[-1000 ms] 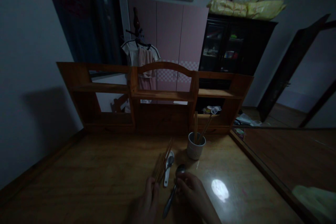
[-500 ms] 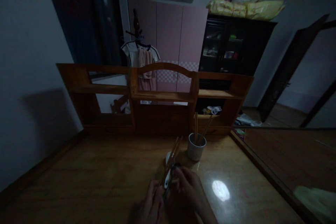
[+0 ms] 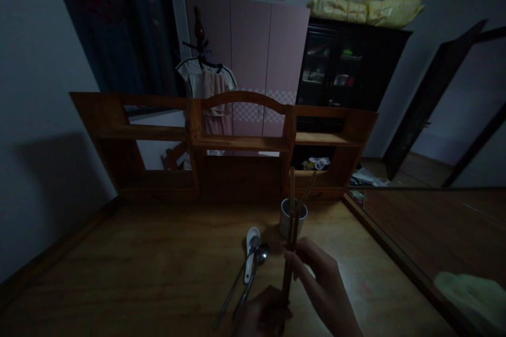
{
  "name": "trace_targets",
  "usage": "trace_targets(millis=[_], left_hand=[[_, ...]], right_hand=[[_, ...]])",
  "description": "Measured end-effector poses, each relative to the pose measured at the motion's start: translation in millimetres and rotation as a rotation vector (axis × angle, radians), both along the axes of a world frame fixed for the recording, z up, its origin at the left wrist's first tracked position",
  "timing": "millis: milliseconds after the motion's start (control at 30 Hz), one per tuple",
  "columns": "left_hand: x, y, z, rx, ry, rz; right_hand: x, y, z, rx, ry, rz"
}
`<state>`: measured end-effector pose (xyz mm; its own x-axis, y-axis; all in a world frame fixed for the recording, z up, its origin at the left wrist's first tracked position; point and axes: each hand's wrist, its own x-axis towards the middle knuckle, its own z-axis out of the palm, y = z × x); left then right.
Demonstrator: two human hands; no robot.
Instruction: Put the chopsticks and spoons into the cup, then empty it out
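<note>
Chopsticks (image 3: pixel 286 276) have swung upright beside the cup (image 3: pixel 285 217); left hand (image 3: pixel 263 316) grips their base, right hand (image 3: pixel 322 281) fingers (image 3: pixel 300 263) pinch midway.

Chopsticks (image 3: pixel 291 221) between the fingers of the right hand (image 3: pixel 322 281): bare wood, matt, reddish-brown. Just left of the fingertips lie a white spoon (image 3: pixel 251 242) of glossy ceramic or plastic and a metal spoon (image 3: pixel 261 254) with a dull sheen. Beyond the fingertips is a pale cup (image 3: pixel 285 221), smooth. Beneath them is a wooden desk (image 3: pixel 158 263), varnished and faintly glossy.
</note>
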<state>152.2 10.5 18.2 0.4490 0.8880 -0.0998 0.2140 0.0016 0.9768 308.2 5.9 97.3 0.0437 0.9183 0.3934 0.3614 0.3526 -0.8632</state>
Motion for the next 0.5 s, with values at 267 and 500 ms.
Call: trace_targets(millis=[267,500], left_hand=[[15,7,-39.4,-0.39,-0.415,0.18],[13,14,-41.9,-0.09,-0.079,0.099]], right_hand=[[5,-5,0.3,0.082,-0.157,0.016],[10,-4,-4.7,0.027,-0.134,0.061]])
